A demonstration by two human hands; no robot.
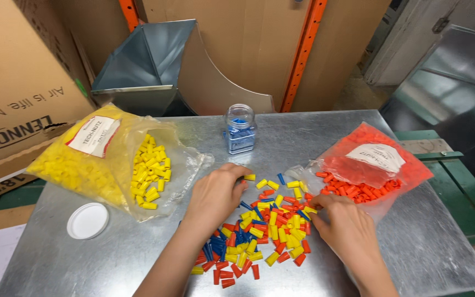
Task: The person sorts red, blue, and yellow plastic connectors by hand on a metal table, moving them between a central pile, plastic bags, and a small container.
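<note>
Both hands are down on a shiny metal counter (402,242), working in a heap of little caps (259,231) in yellow, orange and blue. The left hand (214,195) has its fingers curled in, and its fingertips pinch one yellow cap (249,177) at the top edge of the heap. The right hand (347,231) rests on the right side of the heap with its fingers bent down into the caps; I cannot tell if it pinches one.

A big see-through bag (111,165) lies to the left of the heap. It is full of yellow caps, and its mouth is open toward the left hand. A white label with a red edge (92,136) sits on top of the bag.

Another see-through bag (369,165) lies to the right. It holds orange caps, and some of them spill out near the right hand. It has a white label (380,157) on top too.

A small clear jar (240,129) stands at the back of the counter, between the two bags. It has no lid on, and it has blue caps inside. A round white lid (87,220) lies flat on the counter in front of the yellow bag, well apart from the jar.

A brown cardboard box (12,93) with dark print stands off the left edge of the counter. Bent sheet metal (149,66) leans behind the counter.
</note>
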